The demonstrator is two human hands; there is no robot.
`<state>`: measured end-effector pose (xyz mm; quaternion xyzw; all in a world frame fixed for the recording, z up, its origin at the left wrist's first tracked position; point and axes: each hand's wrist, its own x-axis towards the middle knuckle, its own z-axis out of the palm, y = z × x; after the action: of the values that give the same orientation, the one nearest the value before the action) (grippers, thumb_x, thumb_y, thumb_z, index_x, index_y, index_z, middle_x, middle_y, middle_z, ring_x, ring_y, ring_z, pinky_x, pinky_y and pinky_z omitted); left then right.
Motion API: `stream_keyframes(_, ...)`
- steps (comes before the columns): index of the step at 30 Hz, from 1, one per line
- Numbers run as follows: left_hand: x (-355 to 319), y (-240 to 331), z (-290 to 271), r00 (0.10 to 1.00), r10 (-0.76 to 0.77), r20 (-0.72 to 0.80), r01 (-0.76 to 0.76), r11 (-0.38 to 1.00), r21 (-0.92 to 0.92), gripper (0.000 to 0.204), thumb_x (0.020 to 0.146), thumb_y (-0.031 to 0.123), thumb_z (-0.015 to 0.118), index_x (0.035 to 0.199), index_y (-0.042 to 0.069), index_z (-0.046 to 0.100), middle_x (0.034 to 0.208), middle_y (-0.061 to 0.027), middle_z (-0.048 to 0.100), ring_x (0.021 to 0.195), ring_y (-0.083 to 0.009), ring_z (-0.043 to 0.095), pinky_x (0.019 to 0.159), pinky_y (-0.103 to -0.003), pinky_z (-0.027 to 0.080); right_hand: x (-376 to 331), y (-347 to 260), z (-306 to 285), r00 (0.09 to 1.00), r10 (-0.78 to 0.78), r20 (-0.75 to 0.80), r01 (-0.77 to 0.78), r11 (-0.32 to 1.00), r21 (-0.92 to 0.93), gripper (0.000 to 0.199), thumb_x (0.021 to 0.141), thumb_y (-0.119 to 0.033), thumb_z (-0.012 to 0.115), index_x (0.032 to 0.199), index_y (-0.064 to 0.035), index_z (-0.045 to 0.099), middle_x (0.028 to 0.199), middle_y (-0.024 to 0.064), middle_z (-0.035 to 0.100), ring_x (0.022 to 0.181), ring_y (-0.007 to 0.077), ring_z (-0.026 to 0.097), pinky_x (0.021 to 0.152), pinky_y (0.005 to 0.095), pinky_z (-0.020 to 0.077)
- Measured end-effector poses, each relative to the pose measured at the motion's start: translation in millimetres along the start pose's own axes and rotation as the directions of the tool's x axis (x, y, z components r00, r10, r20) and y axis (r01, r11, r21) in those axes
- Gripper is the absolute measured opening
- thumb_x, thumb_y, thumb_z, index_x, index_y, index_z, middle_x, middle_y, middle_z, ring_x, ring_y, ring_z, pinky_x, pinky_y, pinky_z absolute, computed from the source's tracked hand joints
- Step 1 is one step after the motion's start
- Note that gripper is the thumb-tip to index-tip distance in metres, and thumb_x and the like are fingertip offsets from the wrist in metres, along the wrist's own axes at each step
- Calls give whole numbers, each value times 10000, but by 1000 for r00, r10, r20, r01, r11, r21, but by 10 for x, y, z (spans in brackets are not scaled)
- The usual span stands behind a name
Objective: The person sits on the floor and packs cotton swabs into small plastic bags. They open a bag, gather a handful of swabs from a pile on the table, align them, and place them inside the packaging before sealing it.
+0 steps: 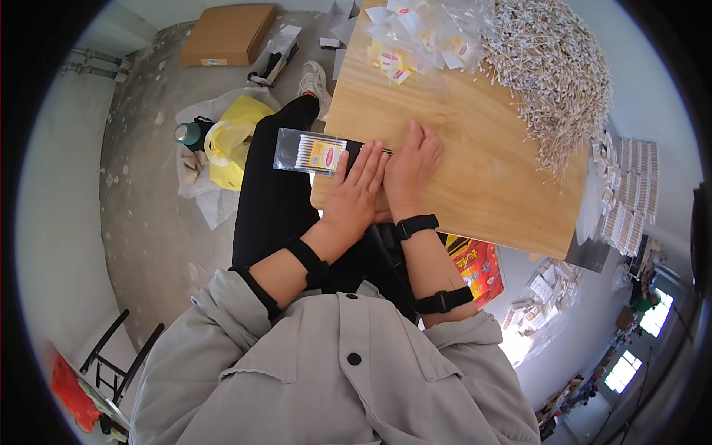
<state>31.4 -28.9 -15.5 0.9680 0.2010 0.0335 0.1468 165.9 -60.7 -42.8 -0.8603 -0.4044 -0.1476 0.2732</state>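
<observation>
A clear packet of white cotton swabs [303,152] with a yellow label lies at the table's near left corner, partly past the edge. My left hand [357,183] is laid flat with fingers stretched, its fingertips at the packet's right end. Close against it, my right hand [412,165] rests on the wooden table [475,170] with its fingers curled in. What those fingers hold, if anything, is hidden. Between packet and hands shows a dark flat thing [355,147] that I cannot make out.
A big heap of loose cotton swabs [552,70] covers the table's far right. Clear bags with labels [423,44] lie at its far edge. Bundled swab packs [630,185] stand beyond the right side. On the floor at left are a yellow bag [236,137], a bottle [188,133] and a cardboard box [227,35].
</observation>
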Motion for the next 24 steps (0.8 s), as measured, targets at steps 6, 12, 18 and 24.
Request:
stream_keyframes(6, -24, -73, -107, 995, -102, -24, 100, 993, -61, 1030, 732, 491, 737, 1492, -33, 279, 1590, -176, 213, 1498, -284, 153, 1179, -551, 101, -8, 35, 35, 1000, -2, 15, 2, 1000, -20, 340, 848, -59, 575, 1183, -2, 567, 1125, 155, 514, 1103, 353, 471, 992, 470, 361)
stream_keyframes(12, -28, -520, -350, 949, -225, -223, 215, 974, -65, 869, 776, 299, 745, 1462, -35, 328, 1586, -189, 212, 1491, -349, 150, 1157, -595, 110, 13, -10, 20, 1000, 12, 14, -12, 1000, -19, 319, 871, -33, 550, 1188, -8, 567, 1118, 157, 509, 1111, 352, 466, 1006, 469, 354)
stream_keyframes(18, -46, -148, -277, 997, -71, -6, 71, 996, -46, 888, 759, 362, 746, 1464, -5, 351, 1580, -170, 237, 1488, -302, 183, 1152, -601, 115, 10, -44, 18, 1000, 17, 19, -17, 1000, 6, 315, 894, -42, 534, 1206, -8, 556, 1134, 164, 507, 1125, 350, 461, 1018, 464, 347)
stream_keyframes(24, -4, -12, -82, 999, -30, 36, 29, 999, 19, 1015, 728, 562, 688, 1479, -18, 328, 1586, -181, 230, 1491, -282, 180, 1170, -581, 68, 8, -3, 16, 998, 63, 30, -62, 998, -9, 311, 898, -67, 542, 1204, -15, 556, 1153, 161, 511, 1121, 358, 470, 1004, 467, 370)
